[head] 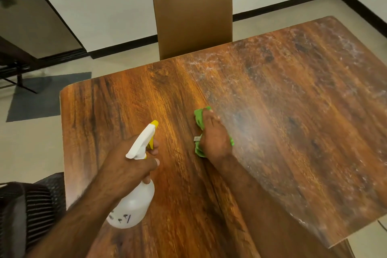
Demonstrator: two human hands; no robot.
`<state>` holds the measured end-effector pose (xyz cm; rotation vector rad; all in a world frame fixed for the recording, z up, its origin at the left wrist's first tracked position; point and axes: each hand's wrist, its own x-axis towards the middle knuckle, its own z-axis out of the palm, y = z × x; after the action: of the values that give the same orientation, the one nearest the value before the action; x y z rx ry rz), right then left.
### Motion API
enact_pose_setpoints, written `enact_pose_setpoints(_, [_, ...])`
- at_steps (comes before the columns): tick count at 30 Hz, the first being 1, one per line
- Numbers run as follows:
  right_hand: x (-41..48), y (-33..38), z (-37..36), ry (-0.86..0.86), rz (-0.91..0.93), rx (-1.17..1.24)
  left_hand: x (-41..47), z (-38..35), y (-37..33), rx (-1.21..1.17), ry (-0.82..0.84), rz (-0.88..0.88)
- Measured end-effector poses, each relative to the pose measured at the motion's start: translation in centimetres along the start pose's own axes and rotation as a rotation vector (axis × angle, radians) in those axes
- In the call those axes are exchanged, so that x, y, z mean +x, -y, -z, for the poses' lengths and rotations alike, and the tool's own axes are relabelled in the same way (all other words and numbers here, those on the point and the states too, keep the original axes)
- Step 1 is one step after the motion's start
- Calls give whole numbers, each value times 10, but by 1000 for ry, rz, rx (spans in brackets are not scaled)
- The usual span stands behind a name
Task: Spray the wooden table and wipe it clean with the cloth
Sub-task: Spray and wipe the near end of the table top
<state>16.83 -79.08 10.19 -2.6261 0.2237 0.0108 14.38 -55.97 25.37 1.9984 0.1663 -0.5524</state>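
The wooden table [282, 132] fills most of the view, with whitish smears and mist across its right half and far edge. My left hand [132, 163] grips a white spray bottle [134, 205] by the neck, a finger near the yellow trigger; its yellow-tipped nozzle [155, 123] points toward the table's middle. My right hand [213, 136] presses flat on a crumpled green cloth [199, 119] lying on the tabletop; most of the cloth is hidden under the palm.
A tan padded chair [192, 14] stands pushed in at the table's far side. A dark woven chair [31, 205] sits at the lower left. A grey mat [41, 100] lies on the floor left of the table.
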Motion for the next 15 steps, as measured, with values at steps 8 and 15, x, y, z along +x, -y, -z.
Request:
enact_pose_setpoints(8, [-92, 24, -26, 66, 206, 60, -20, -14, 5, 20, 30, -10])
enact_pose_setpoints(15, [-64, -14, 8, 22, -66, 18, -35, -24, 6, 28, 54, -60])
